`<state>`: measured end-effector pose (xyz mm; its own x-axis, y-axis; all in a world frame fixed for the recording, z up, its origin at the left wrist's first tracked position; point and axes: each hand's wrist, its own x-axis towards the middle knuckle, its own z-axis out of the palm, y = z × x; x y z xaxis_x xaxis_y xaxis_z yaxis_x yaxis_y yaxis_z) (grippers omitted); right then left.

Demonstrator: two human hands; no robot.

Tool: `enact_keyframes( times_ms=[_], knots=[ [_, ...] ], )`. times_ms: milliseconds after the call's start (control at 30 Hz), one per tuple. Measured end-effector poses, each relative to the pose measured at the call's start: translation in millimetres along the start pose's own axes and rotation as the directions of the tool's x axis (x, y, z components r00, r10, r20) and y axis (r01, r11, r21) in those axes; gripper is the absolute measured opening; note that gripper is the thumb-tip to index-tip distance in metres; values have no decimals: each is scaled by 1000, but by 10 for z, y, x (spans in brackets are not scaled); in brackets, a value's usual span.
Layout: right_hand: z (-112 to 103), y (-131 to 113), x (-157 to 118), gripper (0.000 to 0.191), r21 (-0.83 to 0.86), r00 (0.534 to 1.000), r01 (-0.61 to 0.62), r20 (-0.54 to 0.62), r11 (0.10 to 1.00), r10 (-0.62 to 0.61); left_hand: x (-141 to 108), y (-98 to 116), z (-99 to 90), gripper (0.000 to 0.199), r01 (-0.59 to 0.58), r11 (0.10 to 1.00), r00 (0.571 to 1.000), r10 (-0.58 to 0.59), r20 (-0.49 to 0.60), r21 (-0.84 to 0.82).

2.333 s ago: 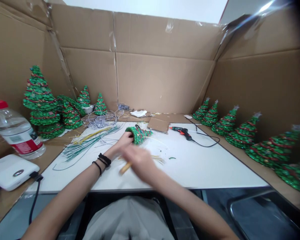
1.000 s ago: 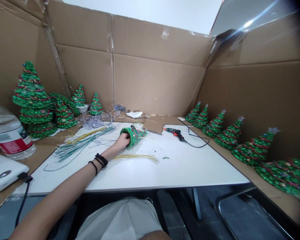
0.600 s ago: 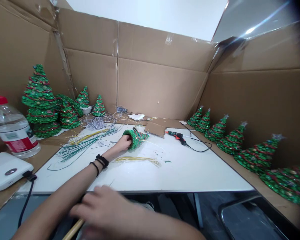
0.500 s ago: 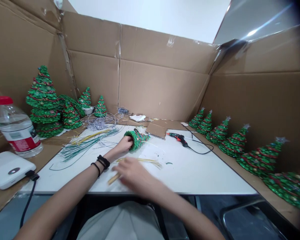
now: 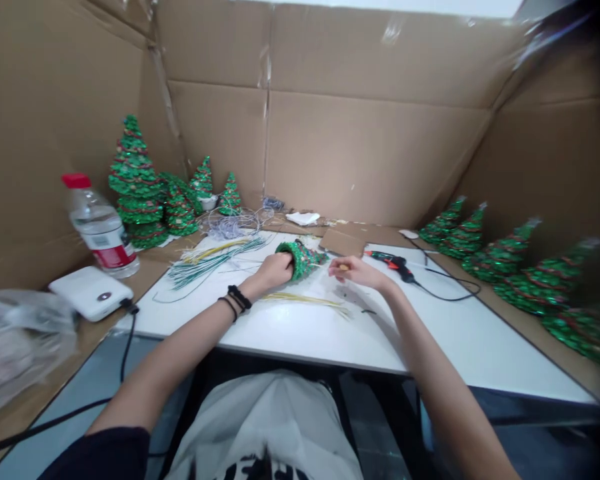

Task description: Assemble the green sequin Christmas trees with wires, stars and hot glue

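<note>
My left hand (image 5: 274,272) is closed on a small green tinsel Christmas tree (image 5: 305,261), its fingers inside the hollow base. The tree lies on its side, tip to the right, with red and coloured trim. At its right, my right hand (image 5: 356,272) is closed around a tool with a short wooden handle (image 5: 344,267). A thin pale line runs between this hand and the tree; whether it belongs to the tool I cannot tell. Yellow wires (image 5: 305,299) lie just below the tree on the white board (image 5: 290,337).
Green wires (image 5: 205,267) and a silvery wire tangle (image 5: 230,225) lie left. A glue gun (image 5: 395,265) and cardboard piece (image 5: 341,243) are right. Finished trees (image 5: 517,250) line the right edge; a tall tree (image 5: 134,180), bottle (image 5: 103,230) and white box (image 5: 91,293) stand left.
My right hand has moved up and away from the board's front edge to beside the tree, carrying the wooden-handled tool. My left hand keeps the tree. The view has tilted down and shifted left.
</note>
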<state>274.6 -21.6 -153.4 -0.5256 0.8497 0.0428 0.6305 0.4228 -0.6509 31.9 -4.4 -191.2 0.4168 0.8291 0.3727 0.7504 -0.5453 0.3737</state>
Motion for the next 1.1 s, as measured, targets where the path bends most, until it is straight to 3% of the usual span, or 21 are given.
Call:
enact_keyframes(
  times_ms=[167, 367, 533, 800, 967, 1100],
  knots=[
    [-33, 167, 36, 37, 17, 968, 20, -251, 1000, -15, -35, 57, -49, 20, -41, 984, 998, 31, 62, 172],
    [75, 237, 112, 28, -14, 932, 102, -348, 995, -100, -27, 49, -65, 24, -118, 955, 989, 90, 115, 271],
    [239, 185, 212, 17, -170, 856, 169, -462, 971, -230, -11, 46, -77, 26, -179, 932, 981, 144, 133, 315],
    [469, 37, 327, 12, -310, 821, 172, -479, 935, -310, 9, 22, -86, 25, -255, 908, 964, 210, 166, 333],
    [244, 132, 213, 16, -433, 831, 204, -397, 878, -389, 8, 49, -94, 24, -211, 918, 972, 160, 174, 335],
    [106, 213, 134, 21, -401, 806, 180, -463, 898, -368, 8, 79, -76, 26, -156, 942, 983, 117, 143, 299]
  ],
)
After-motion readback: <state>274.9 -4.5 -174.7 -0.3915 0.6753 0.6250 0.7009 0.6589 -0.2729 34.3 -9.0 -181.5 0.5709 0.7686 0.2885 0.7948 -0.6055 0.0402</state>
